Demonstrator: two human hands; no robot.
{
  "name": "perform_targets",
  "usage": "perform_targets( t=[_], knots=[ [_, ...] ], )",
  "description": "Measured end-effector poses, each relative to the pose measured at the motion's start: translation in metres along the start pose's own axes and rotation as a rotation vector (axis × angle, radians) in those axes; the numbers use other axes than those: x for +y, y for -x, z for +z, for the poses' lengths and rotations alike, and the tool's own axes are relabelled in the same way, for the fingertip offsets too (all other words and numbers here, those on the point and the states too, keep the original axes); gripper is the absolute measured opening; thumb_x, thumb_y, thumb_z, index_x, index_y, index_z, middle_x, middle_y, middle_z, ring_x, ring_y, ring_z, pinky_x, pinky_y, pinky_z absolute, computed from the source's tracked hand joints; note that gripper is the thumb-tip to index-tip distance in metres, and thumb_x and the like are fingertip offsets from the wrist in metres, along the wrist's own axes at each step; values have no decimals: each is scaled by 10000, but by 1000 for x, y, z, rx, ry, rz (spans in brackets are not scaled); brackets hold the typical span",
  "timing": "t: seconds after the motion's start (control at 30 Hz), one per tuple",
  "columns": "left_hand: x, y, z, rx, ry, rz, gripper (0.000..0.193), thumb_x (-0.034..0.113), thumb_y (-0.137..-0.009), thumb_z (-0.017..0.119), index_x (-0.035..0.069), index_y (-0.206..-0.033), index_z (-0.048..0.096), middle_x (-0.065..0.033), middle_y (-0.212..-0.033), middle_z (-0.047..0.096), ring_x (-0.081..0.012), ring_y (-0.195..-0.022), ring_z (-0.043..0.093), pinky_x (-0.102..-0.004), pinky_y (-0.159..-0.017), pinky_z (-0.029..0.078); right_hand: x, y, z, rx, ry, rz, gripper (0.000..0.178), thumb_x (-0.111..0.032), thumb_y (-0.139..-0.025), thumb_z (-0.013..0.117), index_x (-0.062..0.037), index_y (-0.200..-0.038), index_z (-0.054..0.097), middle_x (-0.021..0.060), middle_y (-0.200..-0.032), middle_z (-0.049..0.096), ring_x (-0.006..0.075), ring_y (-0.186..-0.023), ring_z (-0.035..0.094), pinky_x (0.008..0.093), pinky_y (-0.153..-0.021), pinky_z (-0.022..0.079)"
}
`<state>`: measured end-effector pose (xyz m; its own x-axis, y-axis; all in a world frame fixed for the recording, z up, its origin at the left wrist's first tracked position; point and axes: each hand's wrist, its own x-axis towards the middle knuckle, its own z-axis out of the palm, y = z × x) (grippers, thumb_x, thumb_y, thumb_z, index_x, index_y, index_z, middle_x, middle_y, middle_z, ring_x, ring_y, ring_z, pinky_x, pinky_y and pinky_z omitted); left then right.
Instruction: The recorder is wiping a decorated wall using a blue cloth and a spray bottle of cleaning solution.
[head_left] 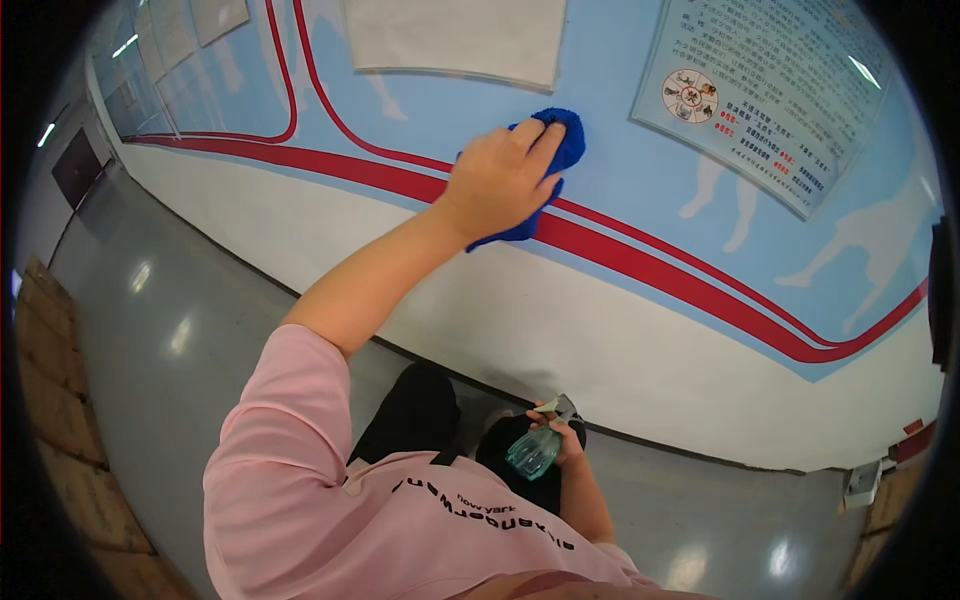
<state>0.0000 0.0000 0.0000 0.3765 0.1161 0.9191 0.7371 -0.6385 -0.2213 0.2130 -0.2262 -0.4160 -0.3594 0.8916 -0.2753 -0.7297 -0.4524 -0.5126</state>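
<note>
My left hand point(500, 182) is closed over a blue cloth point(570, 148), pressing it against the light-blue wall panel point(610, 130). One end of the cloth hangs below my wrist, across a red stripe point(640, 255) on the panel. Down by my body, my right hand point(569, 442) grips a clear green spray bottle point(534, 455) near its neck. The bottle is tilted, its pale spray head point(556, 407) toward the wall.
A clear-covered notice board point(740, 120) is mounted right of the cloth, and a blank pale board point(455, 40) above it. Brown cardboard boxes point(65, 420) line the left edge. A small white box point(862, 485) sits at the wall's foot on the right, above the grey floor point(190, 290).
</note>
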Motion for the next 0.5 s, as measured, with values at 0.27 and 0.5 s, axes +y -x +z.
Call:
perform_targets(
  t=[0.27, 0.5],
  knots=[
    [-111, 66, -23, 40, -337, -210, 583, 268, -742, 710, 60, -1257, 532, -101, -1176, 542, -309, -1026, 514, -445, -895, 381, -18, 33, -5, 57, -25, 32, 641, -175, -739, 656, -101, -1347, 467, 109, -1204, 590, 204, -986, 575, 360, -903, 479],
    [-221, 131, -42, 69, -709, -488, 495, 303, -862, 608, 46, -1273, 505, -153, -1184, 554, -327, -1064, 524, -445, -916, 401, -25, 29, 1, 84, -27, 113, 647, -174, -730, 680, -113, -1341, 476, 98, -1196, 594, 201, -978, 575, 369, -901, 481]
  ],
)
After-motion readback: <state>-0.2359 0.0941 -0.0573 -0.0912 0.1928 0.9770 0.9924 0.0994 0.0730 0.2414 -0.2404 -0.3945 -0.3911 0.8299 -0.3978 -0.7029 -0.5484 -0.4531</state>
